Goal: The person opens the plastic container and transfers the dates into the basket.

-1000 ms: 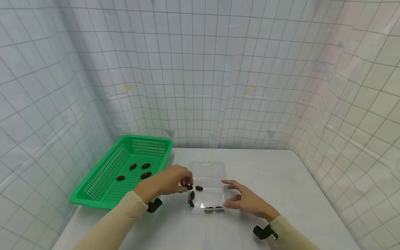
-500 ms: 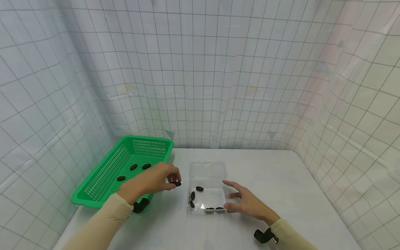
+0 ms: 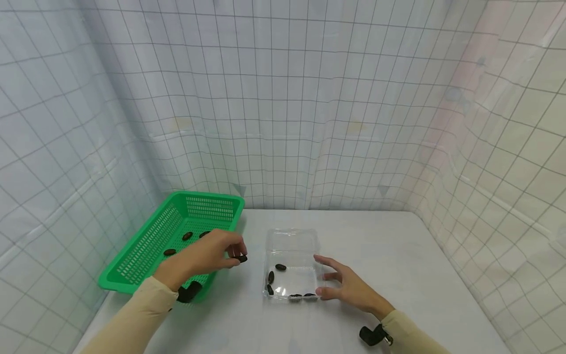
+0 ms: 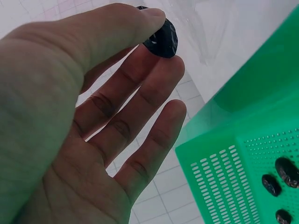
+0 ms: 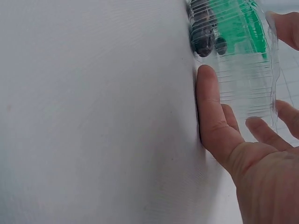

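Note:
My left hand (image 3: 205, 253) pinches a dark, glossy, wrinkled date (image 4: 163, 41) between thumb and fingertips, above the table between the basket and the box. The other fingers extend past it in the left wrist view. My right hand (image 3: 347, 285) lies along the right side of a clear plastic box (image 3: 296, 282), its thumb by the near corner and its fingers spread along the wall. Inside that box, several dates (image 3: 280, 267) lie along the left and near sides. Its clear lid (image 3: 292, 240) is folded back, away from me.
A green slotted basket (image 3: 128, 255) stands on the left, with several dates (image 3: 187, 236) on its bottom; my left forearm partly hides it. White table (image 3: 376, 236) surface surrounds the box. Gridded white sheeting (image 3: 283, 123) rises behind and at both sides.
My left hand has moved left from the box's left edge toward the basket, still holding a date. The right hand stays beside the box.

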Action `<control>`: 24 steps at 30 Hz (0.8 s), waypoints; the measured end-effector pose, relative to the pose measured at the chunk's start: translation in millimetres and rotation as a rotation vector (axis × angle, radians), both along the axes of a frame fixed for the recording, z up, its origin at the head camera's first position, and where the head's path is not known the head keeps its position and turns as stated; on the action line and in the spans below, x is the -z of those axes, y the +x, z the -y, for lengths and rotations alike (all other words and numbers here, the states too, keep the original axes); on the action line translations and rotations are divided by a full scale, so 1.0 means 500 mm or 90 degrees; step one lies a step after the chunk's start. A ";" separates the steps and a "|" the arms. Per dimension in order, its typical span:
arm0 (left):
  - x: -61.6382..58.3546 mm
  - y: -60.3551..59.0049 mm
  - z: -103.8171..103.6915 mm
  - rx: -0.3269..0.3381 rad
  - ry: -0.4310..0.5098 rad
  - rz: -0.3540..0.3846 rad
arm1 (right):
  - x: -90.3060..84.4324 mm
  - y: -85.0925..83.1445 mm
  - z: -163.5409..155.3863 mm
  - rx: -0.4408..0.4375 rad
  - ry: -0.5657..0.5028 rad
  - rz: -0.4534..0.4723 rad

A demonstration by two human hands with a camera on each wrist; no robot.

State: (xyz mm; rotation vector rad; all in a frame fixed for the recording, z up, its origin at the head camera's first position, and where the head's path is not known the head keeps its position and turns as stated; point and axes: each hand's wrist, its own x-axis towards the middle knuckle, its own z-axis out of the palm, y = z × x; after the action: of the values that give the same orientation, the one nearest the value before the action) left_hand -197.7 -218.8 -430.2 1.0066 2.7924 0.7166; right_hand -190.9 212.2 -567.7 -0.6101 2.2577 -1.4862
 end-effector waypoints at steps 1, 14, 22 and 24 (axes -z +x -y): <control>0.000 0.000 0.003 -0.003 0.001 0.000 | 0.000 0.000 0.000 0.000 0.000 -0.002; -0.016 -0.023 0.067 -0.029 0.012 -0.004 | 0.002 0.002 0.002 0.005 0.002 0.003; -0.028 -0.042 0.121 -0.061 0.005 0.005 | -0.003 0.003 0.002 0.013 0.022 -0.013; -0.030 -0.048 0.134 -0.075 -0.005 0.002 | -0.005 0.003 0.002 0.013 0.025 -0.016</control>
State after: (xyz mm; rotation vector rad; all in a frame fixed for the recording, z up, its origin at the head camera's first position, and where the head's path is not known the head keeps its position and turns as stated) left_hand -221.7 -285.9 -415.4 0.8438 2.8686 0.7188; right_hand -189.2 211.2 -565.2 -0.5988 2.3143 -1.4476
